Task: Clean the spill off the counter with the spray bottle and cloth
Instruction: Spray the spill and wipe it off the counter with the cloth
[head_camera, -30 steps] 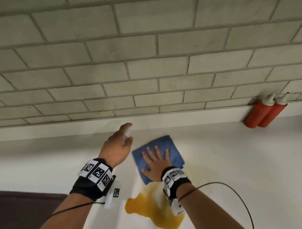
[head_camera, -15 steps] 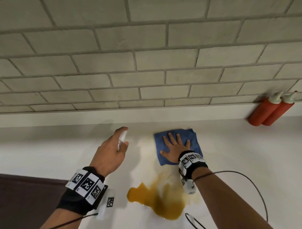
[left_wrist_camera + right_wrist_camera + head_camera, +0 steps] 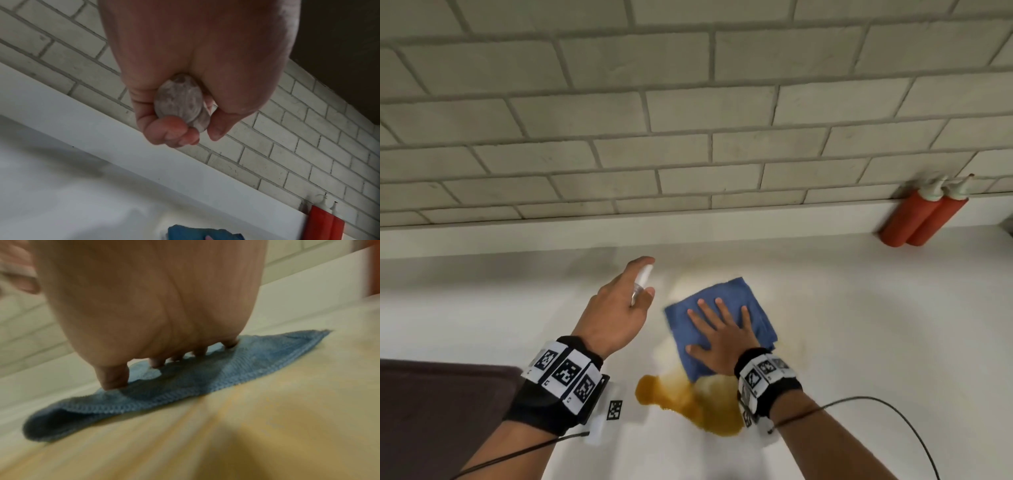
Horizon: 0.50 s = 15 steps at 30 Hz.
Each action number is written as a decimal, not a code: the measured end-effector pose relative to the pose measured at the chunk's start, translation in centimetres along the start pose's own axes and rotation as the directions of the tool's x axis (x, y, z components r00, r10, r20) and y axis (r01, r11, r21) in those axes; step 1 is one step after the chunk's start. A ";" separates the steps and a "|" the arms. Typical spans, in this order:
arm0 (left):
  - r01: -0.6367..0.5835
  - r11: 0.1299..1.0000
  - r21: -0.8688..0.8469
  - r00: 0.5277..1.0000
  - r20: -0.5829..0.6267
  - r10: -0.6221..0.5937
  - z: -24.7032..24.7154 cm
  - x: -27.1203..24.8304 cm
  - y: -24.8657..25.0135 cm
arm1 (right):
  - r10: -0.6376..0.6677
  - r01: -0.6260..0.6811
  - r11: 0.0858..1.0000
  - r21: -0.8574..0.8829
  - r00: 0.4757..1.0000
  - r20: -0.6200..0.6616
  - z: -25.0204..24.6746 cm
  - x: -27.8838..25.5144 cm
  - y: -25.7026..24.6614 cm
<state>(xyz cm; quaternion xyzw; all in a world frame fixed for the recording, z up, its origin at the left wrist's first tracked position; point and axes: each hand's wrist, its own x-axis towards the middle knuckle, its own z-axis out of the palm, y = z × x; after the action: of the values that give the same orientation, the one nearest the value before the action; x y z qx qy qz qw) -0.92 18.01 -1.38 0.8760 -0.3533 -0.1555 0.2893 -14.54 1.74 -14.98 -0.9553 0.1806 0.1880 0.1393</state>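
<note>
Head view: flat right hand (image 3: 724,337) presses the folded blue cloth (image 3: 748,301), orange puddle (image 3: 688,404) just toward the white counter's (image 3: 876,325) near edge, while left hand (image 3: 619,311) grips the small clear spray bottle (image 3: 642,282)

No readable text anywhere; the wristbands (image 3: 566,371) carry only black-and-white square marker patterns

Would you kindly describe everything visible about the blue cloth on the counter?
The blue cloth is a folded, soft, terry-like square with stitched edges, lying flat on the white counter. The right hand presses on it with fingers spread. Its near edge meets the orange-yellow spill, and pale yellow smears surround it. The right wrist view is blurred. The left hand, holding the spray bottle, is beside it, not touching.
</note>
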 end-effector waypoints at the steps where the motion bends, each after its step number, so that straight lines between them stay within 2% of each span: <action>1: -0.002 1.000 -0.004 1.000 -0.001 0.002 -0.2 -0.2 0.0 | 0.044 -0.044 0.999 0.019 0.999 0.014 -0.7 0.7 1.0; 4: 0.000 1.000 -0.009 1.000 -0.003 0.000 -0.6 -0.5 -0.1 | 0.082 -0.083 0.995 0.046 0.996 0.025 -1.5 1.3 1.1; 8: -0.028 1.000 -0.009 1.000 -0.002 0.028 0.0 -0.8 0.5 | 0.047 -0.047 0.998 0.043 0.999 0.002 1.2 -2.6 -0.3; 10: -0.048 0.999 0.000 0.999 -0.018 0.048 1.1 -0.9 1.4 | 0.039 -0.035 0.999 0.041 0.995 -0.095 2.9 -4.6 0.1; 12: -0.062 0.998 0.000 0.997 -0.050 0.061 2.1 -0.8 2.5 | 0.109 -0.102 0.994 0.045 0.971 -0.214 3.5 -5.7 1.6; 15: -0.116 0.993 0.030 0.990 -0.078 0.118 3.3 0.4 3.9 | 0.217 -0.208 0.972 0.109 0.973 -0.083 3.4 -6.1 3.8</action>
<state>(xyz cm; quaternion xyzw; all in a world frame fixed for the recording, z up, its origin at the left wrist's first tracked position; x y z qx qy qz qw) -4.31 14.14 -1.56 0.8628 -0.3942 -0.0985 0.3006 -22.40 1.23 -16.23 -0.9302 0.2973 0.1475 0.1570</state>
